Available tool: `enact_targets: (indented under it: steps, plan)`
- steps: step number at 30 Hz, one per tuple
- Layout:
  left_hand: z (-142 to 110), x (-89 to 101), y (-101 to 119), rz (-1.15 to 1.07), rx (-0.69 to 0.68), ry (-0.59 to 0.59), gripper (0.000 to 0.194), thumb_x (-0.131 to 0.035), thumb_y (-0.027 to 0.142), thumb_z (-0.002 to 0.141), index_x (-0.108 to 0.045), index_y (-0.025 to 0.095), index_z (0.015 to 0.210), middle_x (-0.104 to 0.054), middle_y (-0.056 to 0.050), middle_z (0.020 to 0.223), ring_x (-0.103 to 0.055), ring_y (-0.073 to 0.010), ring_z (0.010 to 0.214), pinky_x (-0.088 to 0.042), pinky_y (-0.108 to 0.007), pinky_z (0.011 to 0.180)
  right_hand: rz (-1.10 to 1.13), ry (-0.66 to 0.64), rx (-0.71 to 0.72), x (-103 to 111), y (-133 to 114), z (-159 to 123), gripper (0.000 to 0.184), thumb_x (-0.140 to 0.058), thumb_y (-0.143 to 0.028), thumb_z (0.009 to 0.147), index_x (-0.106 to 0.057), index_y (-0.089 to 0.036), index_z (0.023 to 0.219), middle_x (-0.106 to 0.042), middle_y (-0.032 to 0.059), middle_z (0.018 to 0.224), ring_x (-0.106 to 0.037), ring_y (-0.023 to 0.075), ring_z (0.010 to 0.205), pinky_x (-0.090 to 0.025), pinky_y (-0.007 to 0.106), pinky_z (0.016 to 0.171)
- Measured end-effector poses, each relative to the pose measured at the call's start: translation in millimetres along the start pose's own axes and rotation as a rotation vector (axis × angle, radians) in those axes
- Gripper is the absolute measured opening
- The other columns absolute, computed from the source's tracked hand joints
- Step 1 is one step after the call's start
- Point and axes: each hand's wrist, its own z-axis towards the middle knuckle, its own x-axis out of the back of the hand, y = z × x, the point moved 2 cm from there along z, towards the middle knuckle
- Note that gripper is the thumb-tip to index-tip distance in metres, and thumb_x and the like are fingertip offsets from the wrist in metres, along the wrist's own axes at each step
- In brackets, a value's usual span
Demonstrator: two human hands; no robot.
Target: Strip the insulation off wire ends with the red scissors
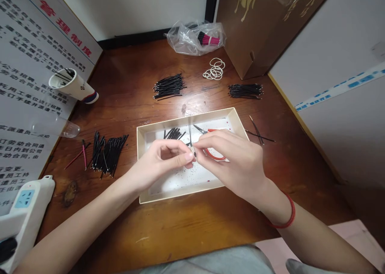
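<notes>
While left hand (161,162) and right hand (231,162) meet over cardboard tray (180,196), fingers (189,157) pinch thin black wire (190,140) shut, red-handled scissors (215,154) just beneath

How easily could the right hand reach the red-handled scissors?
Probably easily: the right hand sits just above the scissors in the tray, with nothing between them, though its fingers are busy pinching a thin wire.
</notes>
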Motion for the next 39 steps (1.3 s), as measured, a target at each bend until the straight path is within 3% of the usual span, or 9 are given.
enact_targets:
  steps: [4, 9, 12, 16, 19, 27, 32, 36, 39]
  plan:
    - [0.8, -1.1, 0.5, -0.091, -0.021, 0.022, 0.024, -0.074, 0.043, 0.084, -0.079, 0.02, 0.091, -0.073, -0.001, 0.078, -0.061, -0.0091, 0.075, -0.048, -0.017, 0.072, 0.051, 0.013, 0.054, 5.7, 2.6, 1.1, 0.017, -0.064, -0.004, 0.087, -0.065, -0.021, 0.085, -0.074, 0.0023, 0.083, -0.069, 0.0144, 0.075, -0.055, 0.028, 0.073]
    - [3.7, 0.8, -0.1, -0.146, -0.021, 0.12, 0.019, -0.086, 0.036, 0.072, -0.078, 0.019, 0.077, -0.069, 0.003, 0.065, -0.058, -0.0046, 0.062, -0.046, -0.012, 0.062, 0.063, -0.053, 0.097, 4.0, 1.6, 0.2, 0.013, -0.064, -0.005, 0.089, -0.067, -0.017, 0.086, -0.075, 0.004, 0.083, -0.067, 0.0159, 0.075, -0.054, 0.032, 0.072]
    - [2.4, 2.4, -0.7, -0.107, -0.084, 0.192, 0.013, -0.085, 0.031, 0.074, -0.077, 0.021, 0.075, -0.071, 0.004, 0.066, -0.061, -0.0048, 0.063, -0.048, -0.012, 0.063, 0.138, -0.085, -0.061, 4.9, 2.7, 1.4, 0.015, -0.065, -0.005, 0.088, -0.067, -0.019, 0.085, -0.074, 0.0001, 0.082, -0.066, 0.0126, 0.076, -0.052, 0.027, 0.073]
    - [-4.5, -0.6, 4.0, 0.049, -0.22, 0.35, 0.004, -0.08, 0.02, 0.078, -0.078, 0.024, 0.078, -0.076, 0.005, 0.074, -0.068, -0.0068, 0.07, -0.053, -0.014, 0.069, 0.327, -0.188, -0.451, 7.1, 6.2, 3.0, 0.011, -0.062, -0.016, 0.093, -0.071, -0.022, 0.089, -0.073, -0.0036, 0.081, -0.064, 0.0105, 0.072, -0.05, 0.025, 0.068]
    - [-9.6, -7.1, 10.8, 0.193, -0.32, 0.443, 0.012, -0.08, 0.011, 0.075, -0.079, 0.022, 0.075, -0.079, 0.003, 0.079, -0.07, -0.0088, 0.072, -0.055, -0.015, 0.069, 0.406, -0.221, -0.546, 7.7, 4.9, 3.4, 0.008, -0.065, -0.024, 0.092, -0.073, -0.022, 0.092, -0.074, -0.0016, 0.085, -0.064, 0.0128, 0.075, -0.049, 0.026, 0.063]
    - [-14.2, -13.5, 17.4, 0.408, -0.311, 0.457, 0.006, -0.079, 0.016, 0.075, -0.079, 0.02, 0.08, -0.079, -0.001, 0.079, -0.072, -0.0167, 0.072, -0.059, -0.026, 0.07, 0.301, -0.119, -0.296, 8.0, 3.2, 3.7, 0.013, -0.068, -0.008, 0.087, -0.07, -0.021, 0.086, -0.07, -0.0012, 0.081, -0.058, 0.0106, 0.069, -0.046, 0.026, 0.06]
    - [-8.9, -3.8, 8.6, 0.194, -0.181, 0.343, 0.015, -0.069, 0.021, 0.083, -0.077, 0.019, 0.096, -0.078, -0.003, 0.086, -0.071, -0.0168, 0.081, -0.056, -0.026, 0.076, 0.133, -0.163, -0.086, 16.3, 10.4, 6.3, 0.022, -0.056, -0.004, 0.092, -0.067, -0.023, 0.088, -0.067, 0.0022, 0.087, -0.06, 0.0133, 0.074, -0.047, 0.027, 0.061]
    - [-2.9, -5.4, 4.4, 0.144, -0.02, 0.167, 0.017, -0.071, 0.031, 0.083, -0.076, 0.017, 0.075, -0.073, -0.003, 0.07, -0.065, -0.0146, 0.07, -0.052, -0.024, 0.067, -0.038, -0.176, 0.057, 16.4, 11.6, 6.7, 0.028, -0.054, -0.003, 0.092, -0.07, -0.024, 0.084, -0.065, 0.0023, 0.084, -0.059, 0.0141, 0.075, -0.048, 0.028, 0.064]
    - [-1.4, -8.9, 5.4, 0.126, 0.022, 0.172, 0.016, -0.084, 0.028, 0.069, -0.074, 0.017, 0.067, -0.07, 0.0, 0.063, -0.061, -0.0124, 0.061, -0.051, -0.022, 0.061, -0.001, -0.132, 0.04, 12.6, 7.8, 5.9, 0.021, -0.059, -0.006, 0.091, -0.071, -0.022, 0.084, -0.065, 0.0025, 0.082, -0.059, 0.0137, 0.074, -0.049, 0.028, 0.064]
